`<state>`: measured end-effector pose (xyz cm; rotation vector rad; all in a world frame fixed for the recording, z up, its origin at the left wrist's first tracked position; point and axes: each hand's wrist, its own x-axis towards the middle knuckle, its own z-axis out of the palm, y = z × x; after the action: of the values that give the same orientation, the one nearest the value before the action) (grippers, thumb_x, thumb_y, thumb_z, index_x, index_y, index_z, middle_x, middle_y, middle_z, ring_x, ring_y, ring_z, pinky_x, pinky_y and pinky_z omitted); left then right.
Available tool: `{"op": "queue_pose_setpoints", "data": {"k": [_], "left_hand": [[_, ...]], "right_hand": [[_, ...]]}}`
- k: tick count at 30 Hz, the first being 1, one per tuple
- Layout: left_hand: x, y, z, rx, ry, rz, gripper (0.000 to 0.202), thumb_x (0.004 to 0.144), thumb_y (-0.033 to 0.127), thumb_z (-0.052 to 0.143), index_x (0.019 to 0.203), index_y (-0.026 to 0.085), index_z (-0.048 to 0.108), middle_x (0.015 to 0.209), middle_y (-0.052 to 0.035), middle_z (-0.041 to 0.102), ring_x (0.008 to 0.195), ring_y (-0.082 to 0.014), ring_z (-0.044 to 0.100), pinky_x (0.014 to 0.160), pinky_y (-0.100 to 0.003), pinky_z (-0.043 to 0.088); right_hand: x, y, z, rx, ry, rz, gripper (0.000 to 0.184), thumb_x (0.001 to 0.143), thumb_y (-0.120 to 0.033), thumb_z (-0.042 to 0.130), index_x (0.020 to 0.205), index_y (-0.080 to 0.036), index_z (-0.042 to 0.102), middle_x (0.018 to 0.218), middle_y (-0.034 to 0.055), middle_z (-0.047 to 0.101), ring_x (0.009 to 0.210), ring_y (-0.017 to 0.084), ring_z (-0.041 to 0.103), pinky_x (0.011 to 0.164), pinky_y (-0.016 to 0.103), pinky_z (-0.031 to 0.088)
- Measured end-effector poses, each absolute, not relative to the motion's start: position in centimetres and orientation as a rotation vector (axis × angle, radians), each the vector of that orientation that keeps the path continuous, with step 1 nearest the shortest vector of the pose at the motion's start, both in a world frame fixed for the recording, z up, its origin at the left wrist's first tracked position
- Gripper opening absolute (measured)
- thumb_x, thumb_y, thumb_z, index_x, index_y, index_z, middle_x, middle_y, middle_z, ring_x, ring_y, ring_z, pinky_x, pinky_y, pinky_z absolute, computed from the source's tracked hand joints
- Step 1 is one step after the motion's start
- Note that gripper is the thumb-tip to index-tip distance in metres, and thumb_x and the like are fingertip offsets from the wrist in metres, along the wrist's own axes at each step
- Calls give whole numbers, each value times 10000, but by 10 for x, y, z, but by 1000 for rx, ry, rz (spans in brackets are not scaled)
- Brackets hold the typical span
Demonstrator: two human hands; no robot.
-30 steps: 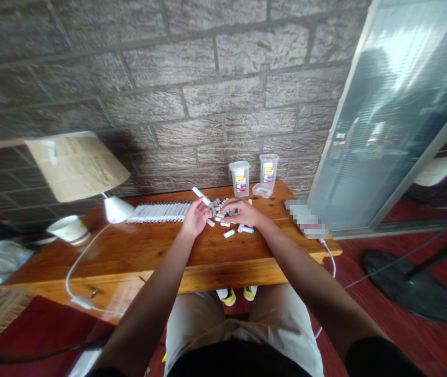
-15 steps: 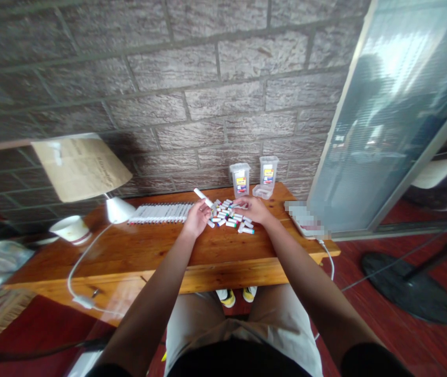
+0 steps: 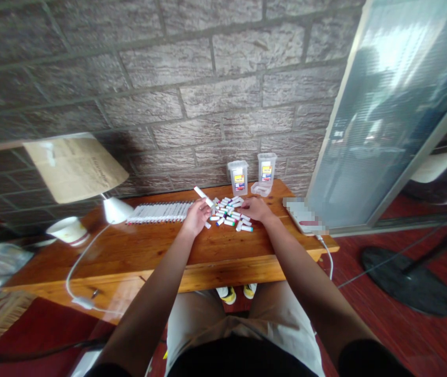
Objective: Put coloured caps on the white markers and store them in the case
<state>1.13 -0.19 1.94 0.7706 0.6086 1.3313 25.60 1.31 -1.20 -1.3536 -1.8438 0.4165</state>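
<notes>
Has a white cup [image 3: 67, 230] and a lamp [image 3: 77, 168] on the left of the table [image 3: 227, 247]; shows a row of white pens [image 3: 162, 212] just left of the left hand [image 3: 197, 217]; grips a white marker [image 3: 202, 193] there, tilted up toward the left; leaves a heap of short white pieces [image 3: 228, 210] with coloured ends lying between both hands, before two clear containers [image 3: 239, 183]; sets the right hand [image 3: 257, 208] at the heap's right edge, fingers narrowed, too small to make out whether holding anything
</notes>
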Motion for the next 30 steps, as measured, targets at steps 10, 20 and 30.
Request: {"op": "queue_pose_setpoints", "data": {"k": [10,20,30], "left_hand": [[12,1,18,804,597,1319,183,684,199,772,803,140,647,683,13,665,535,-53,564,470,-144,391],[13,-1,20,757,656,1358,173,733,189,758,863,171,647,853,-45,731,838,-129,703,791,-226,534],[14,1,19,813,620,1493,219,750,109,755,923,190,647,910,-35,760,959,-127,714,986,-281,498]], "right_hand": [[245,12,-2,-1183,-1704,439,137,814,-323,695,796,-199,749,830,38,762,742,173,681,726,283,514],[221,5,-1,-995,-1627,575,280,846,-468,631,874,-196,692,803,25,719,671,145,639,640,272,531],[219,8,-5,-919,-1651,688,231,705,-264,732,918,-178,708,939,38,751,807,162,682,833,327,546]]}}
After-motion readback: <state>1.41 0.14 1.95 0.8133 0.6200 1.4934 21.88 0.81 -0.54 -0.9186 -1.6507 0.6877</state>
